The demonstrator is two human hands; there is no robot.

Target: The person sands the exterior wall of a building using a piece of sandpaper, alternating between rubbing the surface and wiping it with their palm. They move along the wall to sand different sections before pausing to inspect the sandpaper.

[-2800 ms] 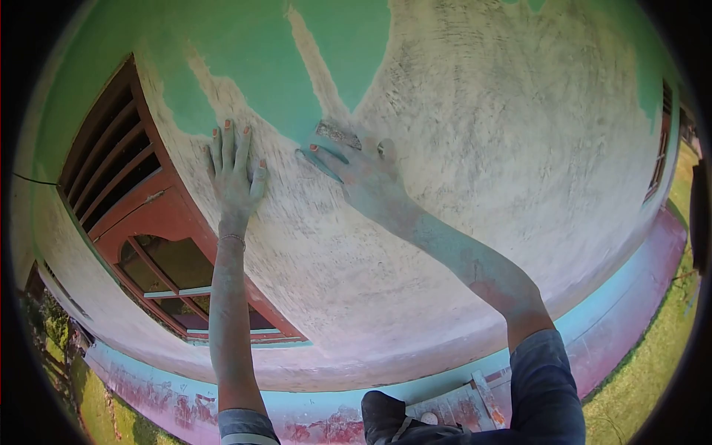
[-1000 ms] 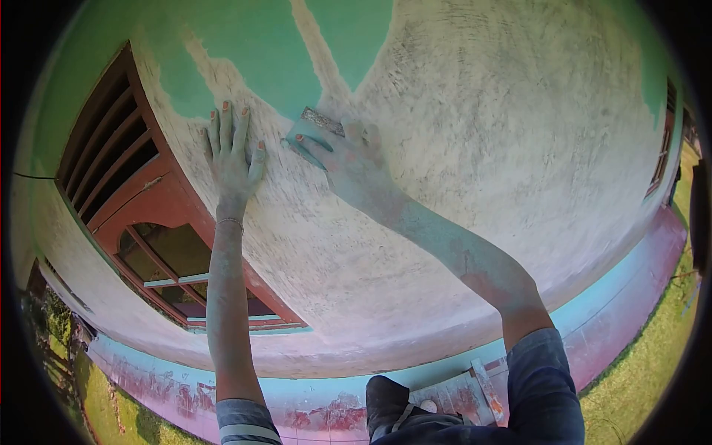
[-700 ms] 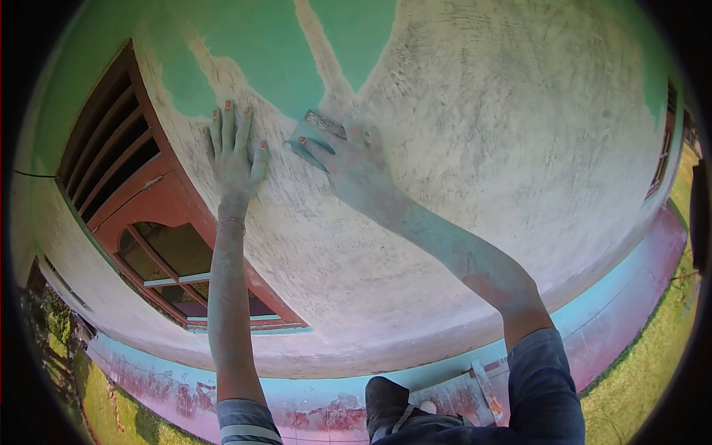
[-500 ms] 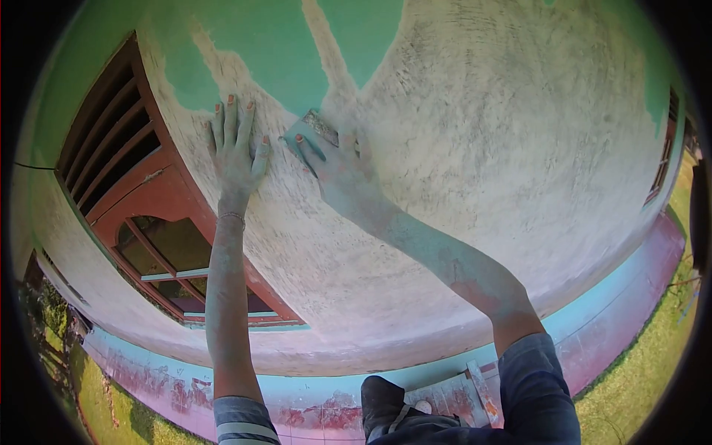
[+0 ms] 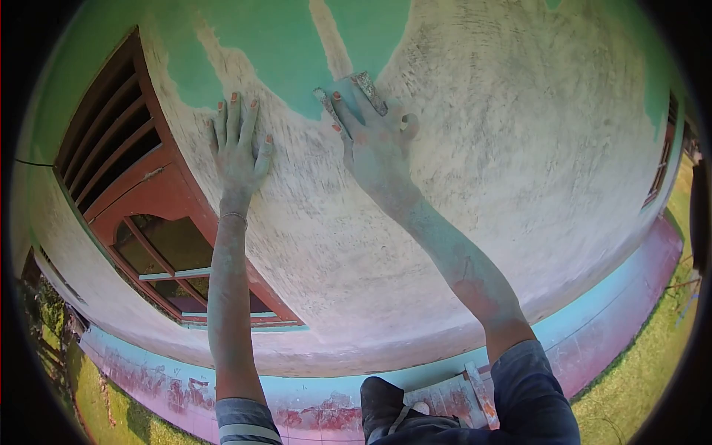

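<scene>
fingers (image 5: 343,113) on dusty pad (image 5: 370,90), grey, speckled

Mottled off-white plaster wall (image 5: 504,148) with grey streaks; jagged bright green paint patch (image 5: 282,52); reddish-brown slatted wooden window frame (image 5: 148,182).

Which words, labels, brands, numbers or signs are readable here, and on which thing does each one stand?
There are none to read.
The wall shows only green paint and dark scuff marks, no letters.
I see no lettering on the red-brown window frame, or on the flat pad under the right hand.
</scene>
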